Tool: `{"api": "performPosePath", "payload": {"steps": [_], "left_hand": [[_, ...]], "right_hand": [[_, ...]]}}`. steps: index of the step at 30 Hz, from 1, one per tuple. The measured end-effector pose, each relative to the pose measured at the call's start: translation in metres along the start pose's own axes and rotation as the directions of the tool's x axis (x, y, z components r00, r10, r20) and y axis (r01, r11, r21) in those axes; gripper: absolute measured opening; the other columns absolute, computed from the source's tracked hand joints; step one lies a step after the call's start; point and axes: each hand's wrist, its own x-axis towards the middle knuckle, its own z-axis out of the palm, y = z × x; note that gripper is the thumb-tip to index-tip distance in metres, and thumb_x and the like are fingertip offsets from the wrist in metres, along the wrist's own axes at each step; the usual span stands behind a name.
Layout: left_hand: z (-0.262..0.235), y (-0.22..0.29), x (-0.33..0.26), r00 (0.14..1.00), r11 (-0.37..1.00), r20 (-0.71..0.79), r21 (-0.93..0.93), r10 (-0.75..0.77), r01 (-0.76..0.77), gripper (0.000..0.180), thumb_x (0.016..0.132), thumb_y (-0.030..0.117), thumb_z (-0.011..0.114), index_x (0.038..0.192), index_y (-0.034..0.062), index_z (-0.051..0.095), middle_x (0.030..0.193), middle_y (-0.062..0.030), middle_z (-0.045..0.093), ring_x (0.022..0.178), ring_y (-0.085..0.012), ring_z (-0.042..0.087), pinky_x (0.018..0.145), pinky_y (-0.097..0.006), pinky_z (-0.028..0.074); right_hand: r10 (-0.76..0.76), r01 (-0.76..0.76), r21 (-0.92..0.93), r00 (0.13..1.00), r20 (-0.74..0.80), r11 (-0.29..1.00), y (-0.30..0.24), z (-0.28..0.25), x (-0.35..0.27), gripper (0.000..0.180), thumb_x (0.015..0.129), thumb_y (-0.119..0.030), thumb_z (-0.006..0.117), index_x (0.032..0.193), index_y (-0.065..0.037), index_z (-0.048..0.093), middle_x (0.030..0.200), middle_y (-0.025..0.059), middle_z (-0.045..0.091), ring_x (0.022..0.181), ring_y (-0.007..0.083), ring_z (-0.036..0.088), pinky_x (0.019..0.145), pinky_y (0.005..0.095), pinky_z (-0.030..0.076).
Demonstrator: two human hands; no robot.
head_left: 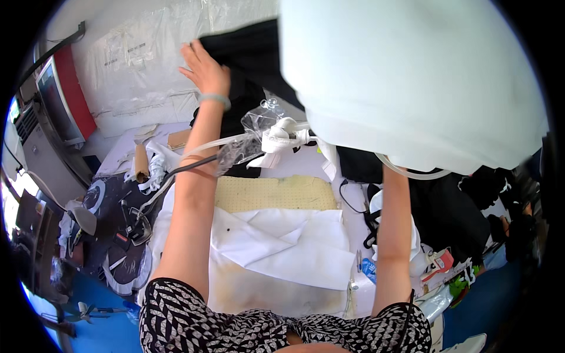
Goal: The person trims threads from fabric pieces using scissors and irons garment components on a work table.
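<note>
My left hand (pixel 207 69) reaches far forward, its fingers stretched and apart, at the left edge of a black cloth (pixel 244 50). I cannot tell whether it touches the cloth. My right forearm (pixel 394 235) also reaches forward, but the hand is hidden behind a large, smooth white object (pixel 412 82) hanging close in front of me. Below it hang a knotted white cloth strip (pixel 285 138) and crumpled clear plastic wrap (pixel 235 152). Between my arms a folded white fabric piece (pixel 294 247) lies on a stained pale pad (pixel 265 288).
A yellow dotted board (pixel 276 193) lies beyond the white fabric. Clear tubing (pixel 206 145) and a dark hose (pixel 182 169) run across my left arm. A cardboard tube (pixel 141 163) lies at left. Black garments (pixel 447 217) pile up at right, near a blue packet (pixel 368 269).
</note>
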Motion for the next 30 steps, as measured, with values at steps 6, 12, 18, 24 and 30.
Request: {"api": "performPosePath", "payload": {"steps": [6, 12, 18, 24, 30], "left_hand": [[0.016, -0.147, -0.086, 0.875, 0.945, 0.396, -0.052, -0.278, 0.323, 0.092, 0.075, 0.031, 0.079, 0.142, -0.0082, 0.03, 0.138, -0.0276, 0.046, 0.127, -0.0382, 0.047, 0.108, -0.038, 0.038], [-0.112, -0.09, -0.382, 0.532, 0.85, 0.82, -0.424, 0.212, 0.315, 0.064, 0.08, 0.028, 0.078, 0.13, -0.0013, 0.051, 0.124, -0.0193, 0.059, 0.108, -0.0294, 0.063, 0.092, -0.036, 0.049], [-0.23, -0.065, -0.457, 0.031, 0.372, 0.958, 0.081, -0.286, 0.925, 0.044, 0.085, 0.018, 0.071, 0.122, -0.0026, 0.059, 0.113, -0.015, 0.066, 0.094, -0.0206, 0.067, 0.08, -0.031, 0.054], [-0.199, -0.005, -0.379, 0.231, 0.309, 0.965, -0.183, -0.125, 0.933, 0.049, 0.089, 0.007, 0.066, 0.133, -0.0018, 0.047, 0.123, -0.0133, 0.06, 0.097, -0.0161, 0.063, 0.08, -0.027, 0.052], [-0.155, 0.07, -0.341, 0.04, 0.447, 0.985, -0.112, 0.168, 0.888, 0.04, 0.09, 0.012, 0.065, 0.126, -0.0022, 0.055, 0.115, -0.011, 0.065, 0.098, -0.0152, 0.063, 0.086, -0.028, 0.05]], "right_hand": [[-0.491, 0.569, -0.205, 0.806, 0.331, 0.796, 0.044, 0.26, -0.022, 0.058, 0.073, -0.007, 0.071, 0.129, -0.017, 0.058, 0.098, 0.0082, 0.058, 0.085, 0.0245, 0.058, 0.074, 0.039, 0.046], [-0.182, 0.856, -0.396, 0.47, 0.864, 0.332, 0.194, 0.325, -0.091, 0.054, 0.074, -0.011, 0.068, 0.125, -0.026, 0.06, 0.086, 0.0065, 0.057, 0.081, 0.0252, 0.06, 0.069, 0.0391, 0.048], [0.069, 0.796, -0.45, 0.465, 0.883, 0.405, 0.203, 0.296, -0.115, 0.042, 0.087, -0.025, 0.061, 0.127, -0.011, 0.058, 0.12, 0.0132, 0.063, 0.115, 0.0274, 0.057, 0.099, 0.0447, 0.041], [-0.05, 0.75, -0.223, 0.323, 0.945, 0.623, 0.122, 0.156, -0.175, 0.04, 0.084, -0.033, 0.06, 0.116, -0.01, 0.056, 0.129, 0.0116, 0.052, 0.118, 0.0284, 0.049, 0.099, 0.0449, 0.036], [0.193, 0.697, -0.296, 0.225, 0.955, 0.653, 0.144, -0.052, -0.215, 0.017, 0.083, -0.02, 0.059, 0.092, -0.009, 0.067, 0.111, 0.0071, 0.064, 0.098, 0.0254, 0.061, 0.09, 0.0383, 0.044]]}}
